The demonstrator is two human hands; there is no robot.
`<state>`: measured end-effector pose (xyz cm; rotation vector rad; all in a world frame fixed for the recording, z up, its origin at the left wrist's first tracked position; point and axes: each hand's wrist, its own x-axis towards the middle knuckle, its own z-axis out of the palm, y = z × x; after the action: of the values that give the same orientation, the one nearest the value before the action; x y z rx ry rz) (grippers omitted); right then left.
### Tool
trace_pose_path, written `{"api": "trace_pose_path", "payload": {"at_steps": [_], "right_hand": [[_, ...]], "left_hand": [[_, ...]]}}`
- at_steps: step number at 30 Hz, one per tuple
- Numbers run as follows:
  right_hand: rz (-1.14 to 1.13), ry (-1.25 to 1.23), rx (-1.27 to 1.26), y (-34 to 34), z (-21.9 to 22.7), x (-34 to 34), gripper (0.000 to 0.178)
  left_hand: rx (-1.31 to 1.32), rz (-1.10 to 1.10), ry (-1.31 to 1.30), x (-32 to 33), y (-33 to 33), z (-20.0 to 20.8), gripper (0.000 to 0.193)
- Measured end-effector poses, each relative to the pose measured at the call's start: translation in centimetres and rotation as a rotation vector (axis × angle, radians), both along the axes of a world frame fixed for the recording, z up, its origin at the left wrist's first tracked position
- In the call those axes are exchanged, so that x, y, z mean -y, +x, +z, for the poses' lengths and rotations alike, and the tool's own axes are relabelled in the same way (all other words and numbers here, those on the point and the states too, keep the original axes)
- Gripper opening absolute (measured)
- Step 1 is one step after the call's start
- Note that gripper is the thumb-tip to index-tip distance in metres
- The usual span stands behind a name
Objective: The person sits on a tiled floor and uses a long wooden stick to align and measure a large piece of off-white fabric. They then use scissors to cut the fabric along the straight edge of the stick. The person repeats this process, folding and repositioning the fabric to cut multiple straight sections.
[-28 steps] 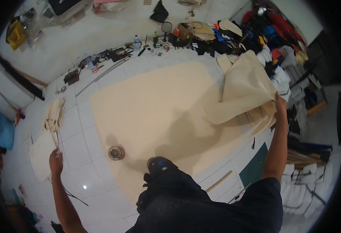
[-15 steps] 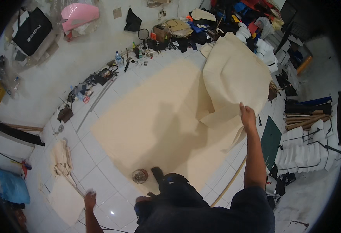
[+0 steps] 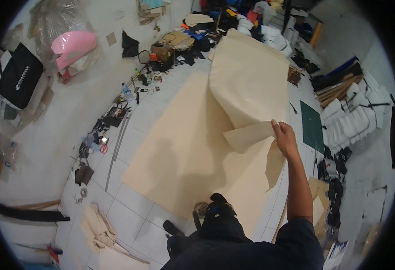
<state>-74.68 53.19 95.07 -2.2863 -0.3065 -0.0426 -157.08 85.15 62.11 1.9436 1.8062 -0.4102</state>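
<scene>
My right hand [image 3: 285, 137] pinches the edge of a large beige sheet [image 3: 251, 76] of cloth or similar flexible material, raised off the floor. From the grip its near edge curls back, and a corner flap hangs below my fingers. Under it a wide beige layer [image 3: 175, 126] lies flat on the tiles; whether both are one piece I cannot tell. My shadow falls across this layer. A round object [image 3: 200, 208] stands by my foot, partly hidden by my leg. My left hand is out of the picture.
Bunched beige cloth [image 3: 96, 227] lies at the lower left. Along the left wall are long metal strips [image 3: 116, 148], red scissors [image 3: 103, 149] and a bottle [image 3: 126, 91]. A green mat [image 3: 312, 126] and stacked white bundles [image 3: 352, 114] are at the right.
The view has shifted and turned with my body. My left hand has gone out of the picture. The lifted sheet looks flatter and more stretched out, still held in my right hand.
</scene>
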Motion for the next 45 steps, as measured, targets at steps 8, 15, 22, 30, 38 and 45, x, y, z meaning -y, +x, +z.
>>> {"api": "trace_pose_path", "payload": {"at_steps": [8,15,22,30,38,45], "right_hand": [[0.12,-0.543,0.004,-7.6,-5.6,-1.5,0.045],[0.071,-0.671,-0.128,-15.0,-21.0,3.6,0.04],[-0.006,-0.517,-0.169,-21.9,-32.9,4.7,0.035],[-0.035,-0.378,-0.077,-29.5,-53.0,11.6,0.03],[-0.097,-0.082,0.19,-31.3,-67.4,14.6,0.04],[-0.08,0.101,0.586,-30.8,-66.4,15.4,0.041]], "left_hand": [[0.641,-0.192,0.155,-19.9,11.7,10.9,0.028],[0.037,-0.569,-0.427,-18.9,1.4,-2.1,0.023],[0.236,-0.42,-0.501,-12.8,0.6,-8.2,0.033],[0.254,-0.994,-0.44,-4.0,31.1,-29.3,0.05],[0.571,-1.312,0.022,4.9,61.6,-45.7,0.076],[0.97,-1.628,0.425,14.6,70.3,-51.8,0.052]]}}
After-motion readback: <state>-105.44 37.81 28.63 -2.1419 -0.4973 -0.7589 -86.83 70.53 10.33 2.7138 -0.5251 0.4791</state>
